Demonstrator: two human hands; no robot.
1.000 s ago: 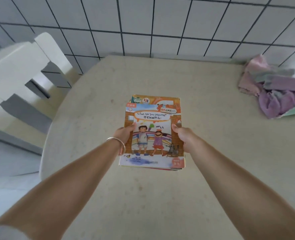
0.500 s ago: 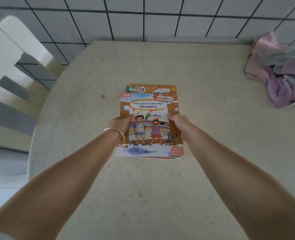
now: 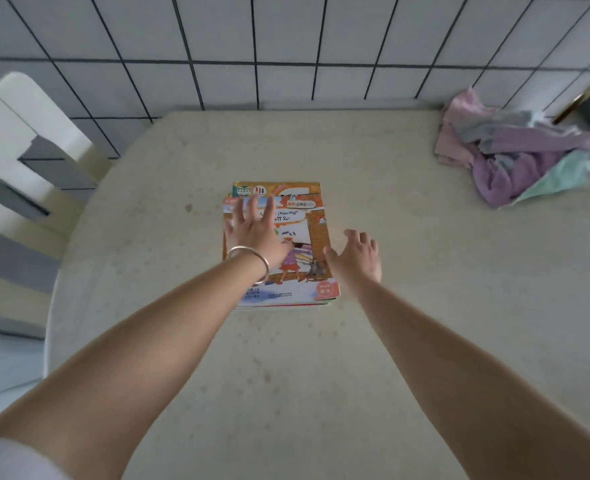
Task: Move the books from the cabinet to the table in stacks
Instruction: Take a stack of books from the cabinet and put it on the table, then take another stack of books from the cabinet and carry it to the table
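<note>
One head-worn, wide-angle view looks forward and steeply down from above the near edge of the table [image 3: 425, 341] — both forearms reach away from the bottom corners. It faces the tiled wall [image 3: 286, 46] behind the table, whose grid lines bow at the frame's edges.

the stack of books [image 3: 279, 244] lies on the worktop [image 3: 425, 306], about midway between its left and right edges. the left hand [image 3: 255, 233] is over the stack's left half, the right hand [image 3: 357, 258] just off its right side. a heap of cloths [image 3: 522, 157] sits in the far right corner.
</note>
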